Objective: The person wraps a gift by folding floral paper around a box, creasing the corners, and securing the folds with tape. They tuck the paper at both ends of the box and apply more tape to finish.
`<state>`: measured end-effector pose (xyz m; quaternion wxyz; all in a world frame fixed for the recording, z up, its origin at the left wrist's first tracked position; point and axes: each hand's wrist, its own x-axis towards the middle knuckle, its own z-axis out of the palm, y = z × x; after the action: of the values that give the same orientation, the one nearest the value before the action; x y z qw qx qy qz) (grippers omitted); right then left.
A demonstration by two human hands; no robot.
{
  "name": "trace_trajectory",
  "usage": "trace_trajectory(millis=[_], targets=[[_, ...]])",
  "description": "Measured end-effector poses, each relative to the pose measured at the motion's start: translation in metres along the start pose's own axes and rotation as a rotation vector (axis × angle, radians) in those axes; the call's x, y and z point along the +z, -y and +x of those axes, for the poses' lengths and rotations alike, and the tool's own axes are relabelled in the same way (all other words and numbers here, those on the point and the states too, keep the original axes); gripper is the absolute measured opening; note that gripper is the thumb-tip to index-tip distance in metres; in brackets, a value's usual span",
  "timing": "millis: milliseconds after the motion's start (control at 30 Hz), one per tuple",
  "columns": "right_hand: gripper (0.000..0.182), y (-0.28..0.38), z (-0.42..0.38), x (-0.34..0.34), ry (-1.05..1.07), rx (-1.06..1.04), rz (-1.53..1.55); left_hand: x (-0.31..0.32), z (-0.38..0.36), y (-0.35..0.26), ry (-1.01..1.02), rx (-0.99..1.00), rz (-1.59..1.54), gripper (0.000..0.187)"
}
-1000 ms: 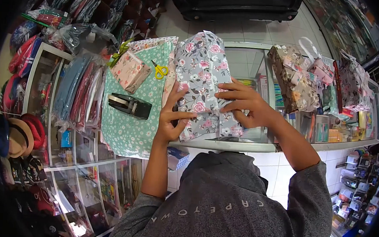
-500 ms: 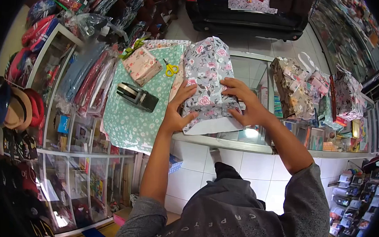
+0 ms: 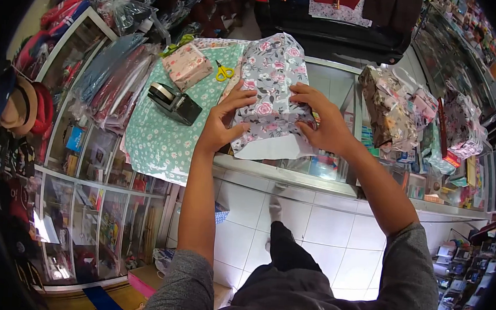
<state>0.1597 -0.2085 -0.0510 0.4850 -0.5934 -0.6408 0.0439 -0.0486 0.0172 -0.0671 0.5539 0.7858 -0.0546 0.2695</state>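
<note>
floral parcel lies between left hand and right hand, long axis running forward beyond them; both touch it, fingers spread, neither nearer.

The left hand and right hand rest, spread, on a grey floral parcel, its white flap jutting out at the near end. Beside it, green flowered paper bears a tape dispenser, a small pink floral box and yellow-handled scissors (pointing away from both hands).

Place: shop | glass display counter | plastic-wrapped garments | hats | stocked glass-fronted cabinet
</note>
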Motion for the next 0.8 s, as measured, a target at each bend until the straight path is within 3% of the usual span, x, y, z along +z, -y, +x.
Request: trace_trajectory(millis=[67,100,133,200,233,333,400,467,500,533,633,667,700,733,800], targets=[[0.063,0.001,-0.003,0.003,-0.014,0.026,0.005,0.004,-0.002,0.0,-0.035,-0.03,0.053,0.064],[0.064,0.002,-0.004,0.005,-0.05,0.04,-0.032,0.003,-0.002,0.001,-0.026,-0.01,0.105,0.078],[0.065,0.003,-0.007,0.008,-0.081,0.057,-0.067,0.006,-0.004,0.003,-0.029,-0.01,0.105,0.078],[0.066,0.003,-0.01,0.017,-0.161,0.118,-0.078,0.015,-0.006,-0.001,-0.217,-0.124,-0.185,0.094],[0.067,0.002,-0.011,0.02,-0.249,0.178,-0.09,0.007,-0.009,0.012,-0.22,-0.231,-0.139,0.103],[0.066,-0.004,-0.014,0.025,-0.209,0.151,-0.104,0.008,-0.006,0.001,-0.232,-0.337,-0.126,0.101],[0.061,0.0,-0.014,0.029,-0.208,0.125,-0.115,0.009,-0.006,0.005,-0.292,-0.277,-0.055,0.09],[0.058,0.002,-0.015,0.031,-0.258,0.103,-0.175,0.007,-0.006,0.006,-0.318,-0.412,0.027,0.069],[0.058,0.002,-0.015,0.031,-0.25,0.098,-0.176,0.011,-0.007,0.009,-0.412,-0.31,0.08,0.042],[0.056,0.003,-0.017,0.032,-0.261,0.128,-0.202,0.01,-0.008,0.009,-0.42,-0.313,0.076,0.042],[0.054,0.013,-0.017,0.033,-0.317,0.223,-0.141,0.014,-0.007,0.002,-0.491,-0.366,0.312,0.016],[0.053,0.016,-0.017,0.033,-0.361,0.28,-0.053,0.015,-0.009,0.004,-0.492,-0.371,0.314,0.016],[0.047,0.017,-0.018,0.033,-0.416,0.258,-0.306,0.014,-0.009,0.006,-0.494,-0.337,0.355,0.018],[0.047,0.021,-0.017,0.031,-0.415,0.256,-0.298,0.013,-0.01,0.007,-0.496,-0.302,0.397,0.021],[0.042,0.034,-0.01,0.02,-0.191,0.694,-0.297,0.015,-0.012,0.001,-0.501,-0.296,0.526,0.03]])
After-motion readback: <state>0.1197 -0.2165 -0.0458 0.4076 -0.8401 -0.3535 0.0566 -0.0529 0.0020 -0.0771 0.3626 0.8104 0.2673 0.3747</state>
